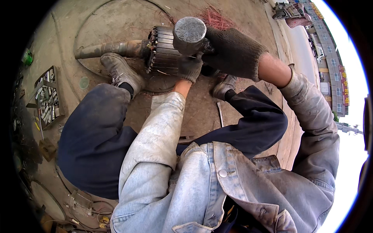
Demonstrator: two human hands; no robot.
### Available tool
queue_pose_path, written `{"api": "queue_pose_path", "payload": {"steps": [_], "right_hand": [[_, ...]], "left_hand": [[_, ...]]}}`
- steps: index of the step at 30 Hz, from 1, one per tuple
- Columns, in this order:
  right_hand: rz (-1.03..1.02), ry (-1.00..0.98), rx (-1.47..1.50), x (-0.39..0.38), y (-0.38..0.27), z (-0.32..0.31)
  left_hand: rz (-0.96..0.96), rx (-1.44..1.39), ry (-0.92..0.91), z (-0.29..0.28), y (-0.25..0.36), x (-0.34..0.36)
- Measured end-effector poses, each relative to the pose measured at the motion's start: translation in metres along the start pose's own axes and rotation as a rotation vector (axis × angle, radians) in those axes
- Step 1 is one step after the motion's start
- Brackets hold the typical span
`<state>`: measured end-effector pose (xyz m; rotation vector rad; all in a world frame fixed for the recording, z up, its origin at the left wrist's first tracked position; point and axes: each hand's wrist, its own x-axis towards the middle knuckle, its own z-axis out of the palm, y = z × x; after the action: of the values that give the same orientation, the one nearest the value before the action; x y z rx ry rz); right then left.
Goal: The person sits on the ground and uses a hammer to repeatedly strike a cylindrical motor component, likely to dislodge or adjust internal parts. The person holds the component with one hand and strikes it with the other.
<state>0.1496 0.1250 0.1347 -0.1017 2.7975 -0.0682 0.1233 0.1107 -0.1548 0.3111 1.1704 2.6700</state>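
My right hand [227, 48], in a dark knitted glove, is closed on a hammer whose round, worn steel head [189, 33] is raised toward me. The hammer's handle is mostly hidden behind its head and the glove. Just below the head, my gloved left hand [189, 68] is closed in a fist. What it grips, if anything, is hidden by the hammer. Beyond and left of my hands, a motor rotor [165, 48] with dark slotted bars lies on the ground between my feet. Its thick rusty shaft [112, 49] points left.
Thin red wire scraps [217, 18] lie in a heap beyond my right hand. A metal toolbox [48, 97] full of sockets stands at left. My shoes [122, 73] flank the rotor. A hose [77, 37] curves over the ground. Vehicles [287, 11] and a building stand at far right.
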Motion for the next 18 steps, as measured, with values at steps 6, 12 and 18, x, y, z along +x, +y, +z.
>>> {"api": "queue_pose_path", "payload": {"steps": [6,12,18], "right_hand": [[0.062,-0.356,-0.245,0.039,0.015,0.025],[-0.031,-0.107,-0.125,0.033,-0.001,-0.014],[0.001,0.069,0.235,0.021,0.053,-0.005]], "left_hand": [[0.213,0.556,-0.094,-0.004,-0.033,-0.01],[-0.255,0.041,-0.02,-0.004,-0.023,0.01],[0.131,0.314,-0.119,0.014,-0.015,-0.007]]}}
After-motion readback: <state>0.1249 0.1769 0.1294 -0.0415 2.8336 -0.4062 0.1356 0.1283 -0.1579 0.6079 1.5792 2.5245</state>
